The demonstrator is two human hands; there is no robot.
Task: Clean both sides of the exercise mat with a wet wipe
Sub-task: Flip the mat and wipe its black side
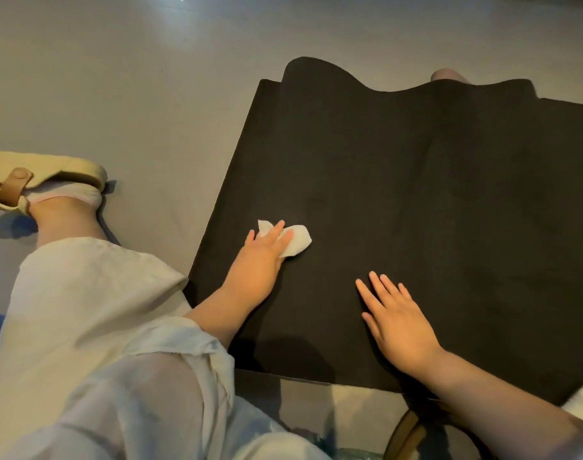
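**Two hands on a soft black mat, one wiping, one pinning**

One black exercise mat (416,210) lies spread on the grey floor (117,78), its far end humped up in a loose wave. The left hand (262,260) presses a crumpled white wet wipe (296,244) onto the mat near its left edge, fingers nearly straight over the wipe. The right hand (399,323) lies flat on the mat close to the near edge, fingers spread and holding nothing. The mat looks soft and floppy, likely light and prone to buckling or creeping under a wipe stroke, so pinning it flat seems wise. For turning it over, the near edge or a corner looks the best place to take hold.
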